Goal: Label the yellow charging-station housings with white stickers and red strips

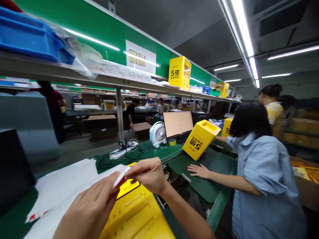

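Between my left hand [91, 202] and my right hand [149, 174] is a small white paper piece [121, 171], pinched by the fingers of both. Its underside shows some red; whether it is a sticker I cannot tell. Directly below lies a yellow plastic case [139, 212] with molded ridges and a dark-edged bright panel, partly covered by my hands. White sheets [67, 177] with red marks at one corner spread over the green table to the left, reaching under my left hand.
A co-worker in a blue shirt [266, 186] tilts a yellow box [200, 139] on the right. Along the table's back stand a fan [158, 134], a monitor [178, 123], yellow tape [172, 142] and a power strip [124, 150]. Overhead, a shelf [107, 79] carries bins and boxes.
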`<state>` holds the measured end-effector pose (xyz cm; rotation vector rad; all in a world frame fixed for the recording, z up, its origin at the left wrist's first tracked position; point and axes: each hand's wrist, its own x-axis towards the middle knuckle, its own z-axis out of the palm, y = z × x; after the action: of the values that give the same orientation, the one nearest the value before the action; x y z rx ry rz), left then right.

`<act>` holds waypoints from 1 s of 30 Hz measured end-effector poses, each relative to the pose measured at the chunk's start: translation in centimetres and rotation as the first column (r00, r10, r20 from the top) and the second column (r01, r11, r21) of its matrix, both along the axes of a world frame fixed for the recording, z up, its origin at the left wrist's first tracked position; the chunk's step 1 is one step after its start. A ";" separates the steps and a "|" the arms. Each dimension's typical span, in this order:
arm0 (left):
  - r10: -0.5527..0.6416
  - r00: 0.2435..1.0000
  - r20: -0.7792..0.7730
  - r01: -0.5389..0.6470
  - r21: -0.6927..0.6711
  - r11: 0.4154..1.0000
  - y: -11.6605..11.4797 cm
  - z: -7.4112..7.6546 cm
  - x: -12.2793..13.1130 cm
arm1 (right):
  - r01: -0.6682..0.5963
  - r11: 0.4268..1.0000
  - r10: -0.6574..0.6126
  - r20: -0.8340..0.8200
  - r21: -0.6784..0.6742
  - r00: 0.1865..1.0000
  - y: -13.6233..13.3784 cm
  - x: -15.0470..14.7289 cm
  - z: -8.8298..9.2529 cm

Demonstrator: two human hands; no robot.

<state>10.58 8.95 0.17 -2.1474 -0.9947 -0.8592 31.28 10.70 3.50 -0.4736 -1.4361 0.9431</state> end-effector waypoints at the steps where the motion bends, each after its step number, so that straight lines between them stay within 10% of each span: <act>1: 0.014 1.000 -0.010 -0.014 -0.004 1.000 0.4 -0.4 -0.2 | -0.022 0.999 0.021 -0.015 -0.044 1.000 0.3 0.0 -0.1; 12: 0.048 0.996 -0.074 -0.049 -0.013 0.999 1.7 -1.5 -0.7 | -0.095 0.969 0.091 -0.029 -0.229 0.995 2.0 -0.5 -1.1; 21: 0.097 0.983 -0.156 -0.074 0.148 0.986 0.1 0.0 0.6 | -0.063 0.954 0.143 0.260 -0.294 0.955 2.4 0.2 -0.9; 30: 0.245 0.959 -0.140 -0.269 -0.194 0.943 -3.3 0.8 1.3 | 0.000 0.957 0.099 0.326 -0.289 0.940 0.9 -0.3 -1.8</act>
<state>11.88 5.67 0.92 -2.1472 -1.3219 -0.5192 30.93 11.56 1.72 -0.8506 -1.6305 1.1590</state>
